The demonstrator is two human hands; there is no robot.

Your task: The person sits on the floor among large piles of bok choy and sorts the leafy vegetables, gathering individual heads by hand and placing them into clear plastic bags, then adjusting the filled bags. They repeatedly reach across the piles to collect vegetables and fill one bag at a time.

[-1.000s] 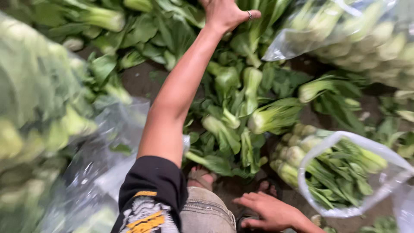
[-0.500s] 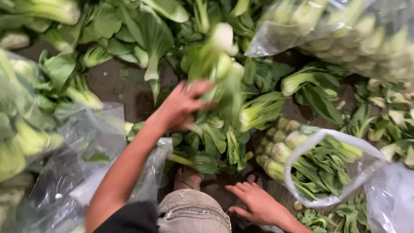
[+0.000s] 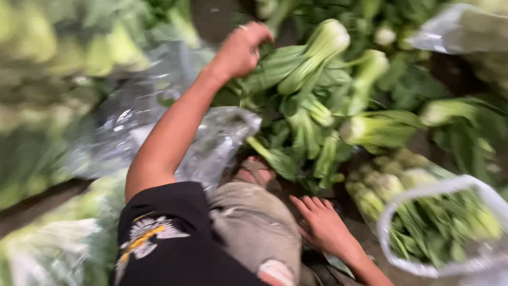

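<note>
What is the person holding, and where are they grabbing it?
The left hand grips a bok choy by its leafy end, pale stem pointing away. The right hand holds nothing.

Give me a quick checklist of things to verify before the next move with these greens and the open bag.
1. Left hand closed on the bok choy bunch: ok.
2. Bunch lifted off the loose pile: ok.
3. Right hand free, resting low beside the knee: ok.
4. Mouth of the clear bag open, lower right: ok.
5. Room left in that bag: cannot tell, greens already fill much of it.
6. Sharp view of the left side: not ok, blurred.
</note>
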